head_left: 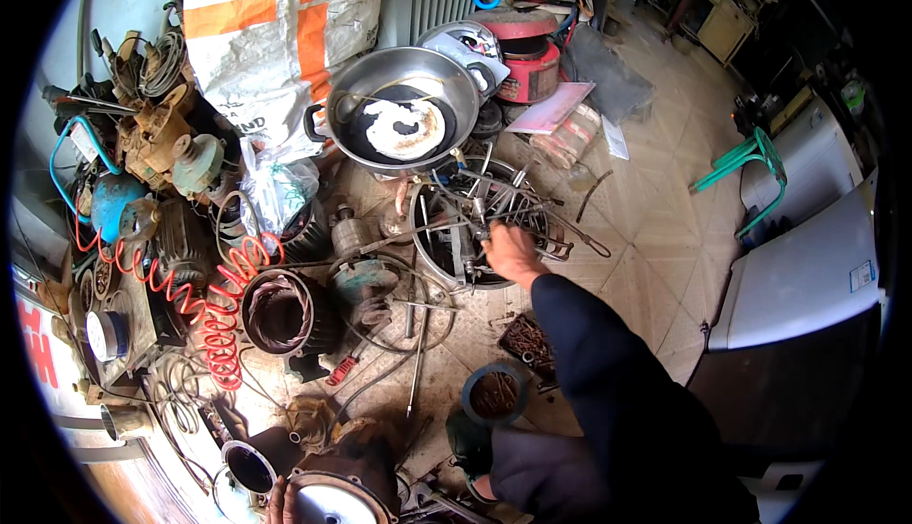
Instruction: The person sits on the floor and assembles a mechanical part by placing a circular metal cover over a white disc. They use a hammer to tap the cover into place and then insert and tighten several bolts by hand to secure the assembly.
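Note:
My right hand (pixel 513 254) reaches away from me to a round metal basin (pixel 418 239) heaped with tools and metal rods. Its fingers are closed at a metal piece among the tools, but what they grip is hidden. At the lower edge my left hand (pixel 280 503) shows only in part, fingers stretched along the rim of a dark round motor housing (pixel 353 475). A pale disc (pixel 332 505) fills that housing's face. Just left of it lies an open dark cylinder (pixel 249 467).
A steel pan (pixel 404 73) stands beyond the basin. Leftward are a motor stator (pixel 280 312), a coiled red air hose (pixel 223 334) and piled motor parts. Closer to me are a bucket (pixel 494 393) and a tray (pixel 528 342) of small metal pieces. A green stool (pixel 750 168) stands right.

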The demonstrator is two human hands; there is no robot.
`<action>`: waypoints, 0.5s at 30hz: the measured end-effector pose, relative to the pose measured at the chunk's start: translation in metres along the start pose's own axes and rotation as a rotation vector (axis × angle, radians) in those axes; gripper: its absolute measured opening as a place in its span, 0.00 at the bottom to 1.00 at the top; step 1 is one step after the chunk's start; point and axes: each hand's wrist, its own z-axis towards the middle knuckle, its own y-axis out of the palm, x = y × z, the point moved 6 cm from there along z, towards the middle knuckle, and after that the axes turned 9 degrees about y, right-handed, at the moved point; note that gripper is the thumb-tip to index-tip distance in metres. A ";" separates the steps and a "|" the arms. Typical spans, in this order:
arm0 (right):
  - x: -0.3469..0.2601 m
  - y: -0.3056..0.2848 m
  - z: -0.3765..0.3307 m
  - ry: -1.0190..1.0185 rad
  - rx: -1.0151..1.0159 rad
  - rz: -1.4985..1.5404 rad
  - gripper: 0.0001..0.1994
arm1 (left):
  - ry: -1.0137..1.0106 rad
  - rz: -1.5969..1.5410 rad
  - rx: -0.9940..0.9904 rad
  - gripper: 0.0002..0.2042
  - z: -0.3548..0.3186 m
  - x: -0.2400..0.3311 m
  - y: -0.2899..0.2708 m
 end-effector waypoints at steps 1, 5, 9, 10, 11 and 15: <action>-0.002 0.010 -0.002 -0.062 0.087 0.011 0.16 | -0.003 -0.019 0.000 0.60 0.003 0.002 0.000; -0.052 0.031 -0.025 -0.102 0.131 0.088 0.19 | -0.001 -0.040 0.008 0.62 0.006 0.006 -0.006; -0.066 0.032 -0.023 -0.104 0.216 0.100 0.22 | 0.023 -0.014 0.041 0.62 0.005 0.003 -0.002; -0.068 0.031 -0.024 -0.103 0.232 0.105 0.22 | 0.029 -0.009 0.048 0.62 0.004 0.003 -0.002; -0.067 0.034 -0.025 -0.087 0.213 0.094 0.22 | 0.032 -0.010 0.050 0.61 0.004 0.002 0.000; -0.077 0.065 -0.036 -0.035 0.019 0.026 0.30 | 0.032 0.013 0.055 0.60 0.000 -0.002 0.004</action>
